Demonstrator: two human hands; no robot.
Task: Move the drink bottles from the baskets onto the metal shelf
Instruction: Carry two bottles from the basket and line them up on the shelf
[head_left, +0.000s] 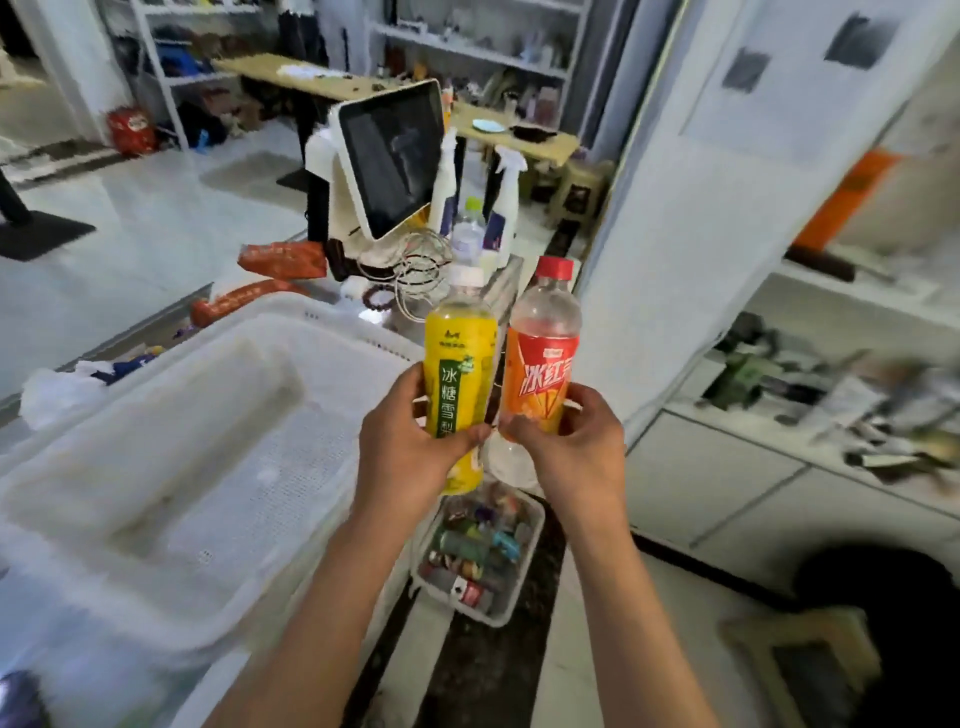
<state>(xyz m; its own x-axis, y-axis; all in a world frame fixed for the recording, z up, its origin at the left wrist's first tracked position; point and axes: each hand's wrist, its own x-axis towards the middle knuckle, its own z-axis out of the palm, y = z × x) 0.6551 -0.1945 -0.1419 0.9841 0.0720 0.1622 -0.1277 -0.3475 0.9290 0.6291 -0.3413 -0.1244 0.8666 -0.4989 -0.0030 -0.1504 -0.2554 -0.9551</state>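
Observation:
My left hand (410, 457) grips a yellow drink bottle (460, 358) with a white cap and a green label strip, held upright. Right beside it my right hand (571, 452) grips a clear bottle (543, 353) with a red cap and an orange-red label, also upright. Both bottles are in the air in the middle of the view, nearly touching. A large white plastic basket (171, 441) lies at the left below my left arm. White shelves (810, 457) stand at the right and look blurred.
A small white tray (530, 566) of mixed small items sits on the floor under my hands. Behind the bottles stand a tilted white-framed screen (389, 161), spray bottles (506, 202) and a water bottle (467, 234). Orange snack packets (283, 260) lie at the back left.

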